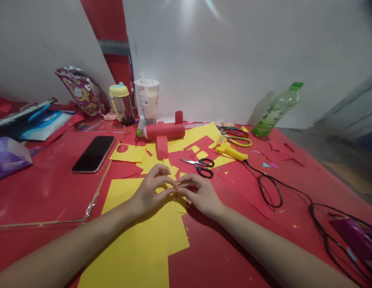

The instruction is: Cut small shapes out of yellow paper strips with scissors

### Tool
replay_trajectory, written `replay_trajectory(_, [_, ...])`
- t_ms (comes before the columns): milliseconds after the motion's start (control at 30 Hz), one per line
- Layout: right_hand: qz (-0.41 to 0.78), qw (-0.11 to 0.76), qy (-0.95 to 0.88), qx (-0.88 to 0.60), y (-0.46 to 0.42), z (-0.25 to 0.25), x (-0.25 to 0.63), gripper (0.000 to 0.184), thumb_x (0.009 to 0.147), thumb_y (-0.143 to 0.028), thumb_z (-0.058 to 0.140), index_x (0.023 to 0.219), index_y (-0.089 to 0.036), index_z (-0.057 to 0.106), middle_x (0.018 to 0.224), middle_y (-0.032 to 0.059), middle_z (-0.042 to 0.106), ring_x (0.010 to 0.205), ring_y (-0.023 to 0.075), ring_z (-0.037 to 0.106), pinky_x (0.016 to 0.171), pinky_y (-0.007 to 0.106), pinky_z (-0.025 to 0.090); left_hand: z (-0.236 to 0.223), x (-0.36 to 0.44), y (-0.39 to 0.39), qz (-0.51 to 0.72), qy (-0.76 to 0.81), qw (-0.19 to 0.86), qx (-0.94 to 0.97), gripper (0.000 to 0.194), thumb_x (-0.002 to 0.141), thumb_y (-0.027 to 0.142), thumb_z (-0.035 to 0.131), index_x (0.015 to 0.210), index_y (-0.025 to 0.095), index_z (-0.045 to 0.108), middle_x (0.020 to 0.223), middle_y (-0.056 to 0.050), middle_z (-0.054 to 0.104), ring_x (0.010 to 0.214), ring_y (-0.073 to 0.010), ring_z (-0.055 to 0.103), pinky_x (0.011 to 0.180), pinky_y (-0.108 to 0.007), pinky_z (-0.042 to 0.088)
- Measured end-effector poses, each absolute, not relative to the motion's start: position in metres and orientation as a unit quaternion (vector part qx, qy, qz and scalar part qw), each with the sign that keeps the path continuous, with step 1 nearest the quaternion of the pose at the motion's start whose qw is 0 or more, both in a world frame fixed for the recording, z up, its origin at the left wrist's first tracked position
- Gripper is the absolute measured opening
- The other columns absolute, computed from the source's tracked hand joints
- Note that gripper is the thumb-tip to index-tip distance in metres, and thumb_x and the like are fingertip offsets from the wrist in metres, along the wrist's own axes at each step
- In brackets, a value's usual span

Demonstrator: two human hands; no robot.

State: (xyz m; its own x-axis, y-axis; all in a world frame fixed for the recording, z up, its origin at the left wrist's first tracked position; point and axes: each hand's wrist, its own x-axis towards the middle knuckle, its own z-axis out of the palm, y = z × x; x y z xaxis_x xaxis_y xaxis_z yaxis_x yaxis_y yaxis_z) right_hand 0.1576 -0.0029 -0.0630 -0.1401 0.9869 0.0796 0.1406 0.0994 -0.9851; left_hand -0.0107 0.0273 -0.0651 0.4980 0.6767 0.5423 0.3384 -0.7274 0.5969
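My left hand (154,190) and my right hand (200,194) meet at the fingertips over the yellow paper (134,232). Thumb and forefinger of each are pinched together around something too small to make out. Just beyond the right hand lie scissors (200,163) with black handles, blades pointing left. Behind the hands, a red paper model plane (166,132), made of a rolled tube with strips across it and a green tip, rests on yellow cut sheets (200,138).
To the right are a yellow glue gun (230,151) with a looping black cord (281,182), yellow-handled scissors (241,141) and a tilted green bottle (277,110). A phone (94,154) lies left. A bubble tea cup (148,102), yellow-lidded bottle (122,104) and snack bag (80,92) stand behind.
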Motion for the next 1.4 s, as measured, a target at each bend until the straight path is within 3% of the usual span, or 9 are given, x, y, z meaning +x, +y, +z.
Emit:
replay_trajectory(300, [0.432, 0.449, -0.587, -0.517, -0.003, -0.060, 0.156, 0.013, 0.062, -0.016, 0.063, 0.071, -0.019, 0.054, 0.066, 0.0002, 0.064, 0.063, 0.0152, 0.064, 0.063, 0.029, 0.051, -0.063, -0.011, 0.026, 0.332, 0.299, 0.194, 0.873, 0.007, 0.077, 0.025, 0.054, 0.080, 0.020, 0.057, 0.079, -0.001, 0.063, 0.076, -0.0145, 0.056, 0.071, -0.031, 0.038])
replay_trajectory(667, [0.410, 0.460, -0.593, -0.518, -0.004, -0.057, 0.156, 0.018, 0.059, -0.017, 0.066, 0.063, -0.020, 0.049, 0.060, -0.0019, 0.057, 0.059, 0.0139, 0.058, 0.057, 0.027, 0.047, -0.057, -0.009, 0.022, 0.302, 0.334, 0.261, 0.854, 0.013, 0.077, 0.023, 0.049, 0.068, 0.019, 0.056, 0.063, 0.002, 0.061, 0.063, -0.0124, 0.054, 0.067, -0.027, 0.039])
replay_trajectory(900, [0.407, 0.449, -0.615, -0.504, -0.005, -0.058, 0.156, 0.017, 0.059, -0.017, 0.067, 0.065, -0.020, 0.051, 0.062, -0.0018, 0.057, 0.062, 0.0143, 0.057, 0.059, 0.027, 0.045, -0.055, -0.008, 0.021, 0.276, 0.357, 0.296, 0.842, 0.015, 0.080, 0.022, 0.046, 0.071, 0.017, 0.057, 0.068, 0.000, 0.061, 0.065, -0.0121, 0.053, 0.063, -0.024, 0.042])
replay_trajectory(1100, [0.247, 0.461, -0.652, -0.549, 0.003, -0.049, 0.169, 0.011, 0.074, -0.019, 0.053, 0.063, -0.020, 0.053, 0.065, 0.0009, 0.060, 0.060, 0.0144, 0.054, 0.059, 0.028, 0.041, -0.053, -0.008, 0.024, 0.327, 0.402, 0.314, 0.796, 0.013, 0.079, 0.022, 0.045, 0.071, 0.016, 0.054, 0.068, -0.001, 0.060, 0.064, -0.0116, 0.055, 0.062, -0.024, 0.044])
replay_trajectory(1267, [0.105, 0.299, -0.759, -0.568, 0.011, -0.057, 0.178, 0.024, 0.076, -0.027, 0.054, 0.054, -0.019, 0.055, 0.056, 0.0030, 0.059, 0.063, 0.0190, 0.050, 0.064, 0.035, 0.033, -0.055, -0.010, 0.029, 0.354, 0.445, 0.323, 0.757, 0.014, 0.080, 0.024, 0.043, 0.071, 0.016, 0.051, 0.070, -0.001, 0.058, 0.067, -0.0126, 0.055, 0.064, -0.026, 0.044])
replay_trajectory(1400, [0.021, 0.259, -0.765, -0.589, 0.012, -0.063, 0.177, 0.017, 0.078, -0.029, 0.052, 0.067, -0.018, 0.059, 0.082, 0.0068, 0.063, 0.081, 0.0239, 0.048, 0.066, 0.035, 0.030, -0.058, -0.010, 0.030, 0.348, 0.458, 0.332, 0.748, 0.015, 0.080, 0.025, 0.042, 0.073, 0.016, 0.052, 0.072, -0.002, 0.058, 0.070, -0.0132, 0.054, 0.067, -0.027, 0.043])
